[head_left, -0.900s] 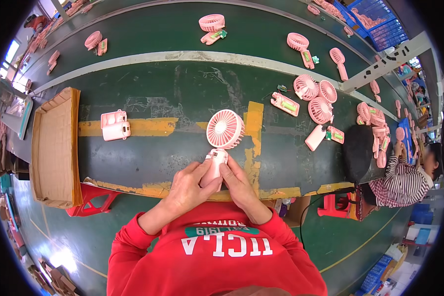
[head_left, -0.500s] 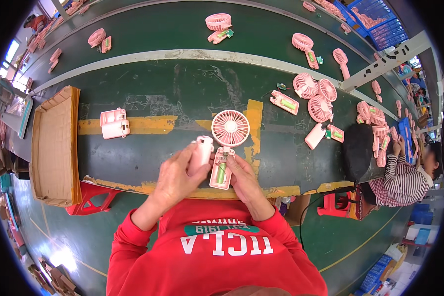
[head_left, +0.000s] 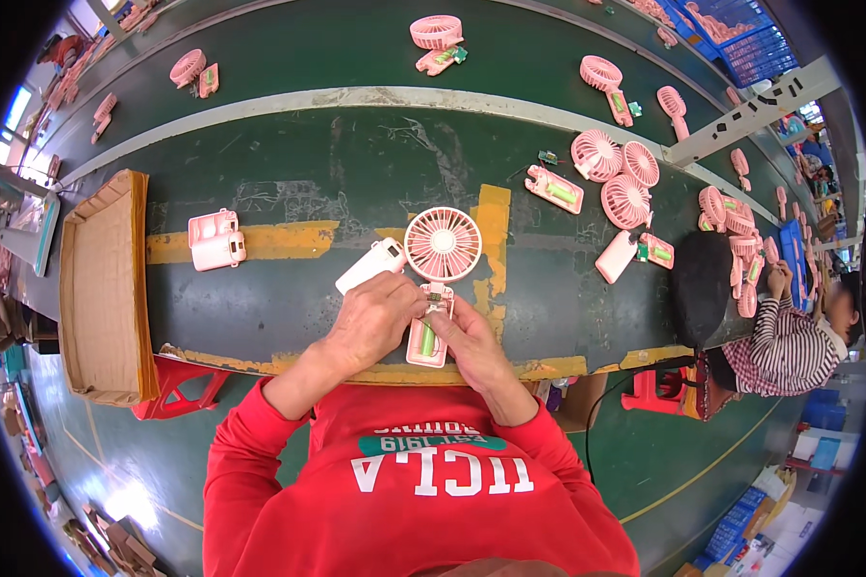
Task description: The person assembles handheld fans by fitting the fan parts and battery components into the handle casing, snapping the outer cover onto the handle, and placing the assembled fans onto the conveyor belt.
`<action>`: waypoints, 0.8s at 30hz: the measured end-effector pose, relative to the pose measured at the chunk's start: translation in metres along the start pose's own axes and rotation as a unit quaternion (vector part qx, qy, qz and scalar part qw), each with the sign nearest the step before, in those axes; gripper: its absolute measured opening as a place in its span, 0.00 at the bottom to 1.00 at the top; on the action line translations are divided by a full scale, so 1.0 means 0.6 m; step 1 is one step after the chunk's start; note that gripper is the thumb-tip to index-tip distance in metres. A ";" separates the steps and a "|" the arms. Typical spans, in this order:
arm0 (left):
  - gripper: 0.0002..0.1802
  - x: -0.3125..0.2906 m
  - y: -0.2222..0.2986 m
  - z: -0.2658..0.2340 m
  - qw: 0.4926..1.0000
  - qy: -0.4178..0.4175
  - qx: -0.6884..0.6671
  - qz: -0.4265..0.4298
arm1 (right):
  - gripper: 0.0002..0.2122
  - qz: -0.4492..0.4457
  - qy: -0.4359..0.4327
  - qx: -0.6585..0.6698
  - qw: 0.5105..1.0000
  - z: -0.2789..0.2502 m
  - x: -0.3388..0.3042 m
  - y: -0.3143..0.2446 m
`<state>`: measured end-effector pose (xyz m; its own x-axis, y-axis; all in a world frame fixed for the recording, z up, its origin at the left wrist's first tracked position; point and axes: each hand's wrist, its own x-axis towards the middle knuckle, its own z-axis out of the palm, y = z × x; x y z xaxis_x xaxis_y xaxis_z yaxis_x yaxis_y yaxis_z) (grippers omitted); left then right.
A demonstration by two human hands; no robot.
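Note:
A pink handheld fan (head_left: 443, 243) lies in front of me, its round grille away from me and its opened handle (head_left: 426, 348) toward me. Inside the handle show a green battery cell, thin wires and a small circuit board. My right hand (head_left: 473, 348) grips the handle's right side, thumb over its upper part. From the left, my left hand (head_left: 377, 315) is closed, fingertips pinching at the handle's top by the circuit board; what exactly they hold is hidden. A pink handle cover (head_left: 371, 266) rests on the table just beyond my left knuckles, partly hidden by them.
Pink handle shells (head_left: 216, 240) lie left, beside a shallow cardboard tray (head_left: 106, 288). Several fan heads (head_left: 625, 199) and an opened handle (head_left: 554, 189) lie right. Beyond a pale rail (head_left: 385, 96), more fans lie on a green surface. A person in striped sleeves (head_left: 789, 351) works at right.
My left hand has let go of the handle cover, now lying on the table to the left of the fan. Its fingers have moved to the top of the opened handle. My right hand still grips it.

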<state>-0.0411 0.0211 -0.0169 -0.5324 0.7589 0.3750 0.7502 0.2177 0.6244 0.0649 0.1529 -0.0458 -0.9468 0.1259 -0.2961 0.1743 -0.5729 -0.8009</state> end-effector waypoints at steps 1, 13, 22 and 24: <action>0.04 0.002 -0.004 0.000 1.000 -0.002 0.000 -0.001 | 0.15 0.001 0.001 0.002 1.000 0.000 0.000 -0.001; 0.12 0.011 -0.021 -0.001 0.997 -0.059 -0.014 0.052 | 0.14 0.032 -0.006 0.010 0.999 0.004 0.005 -0.015; 0.08 -0.005 -0.011 0.002 0.999 -0.018 -0.021 -0.029 | 0.14 0.033 0.006 -0.002 0.999 0.000 0.010 -0.009; 0.08 -0.008 -0.004 -0.013 0.997 0.040 -0.008 -0.066 | 0.14 0.052 -0.004 0.013 0.999 0.000 0.011 -0.009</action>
<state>-0.0437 0.0122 -0.0148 -0.6553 0.6736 0.3418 0.6662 0.3021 0.6818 0.0578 0.1565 -0.0432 -0.9262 0.0576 -0.3726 0.2651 -0.6033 -0.7522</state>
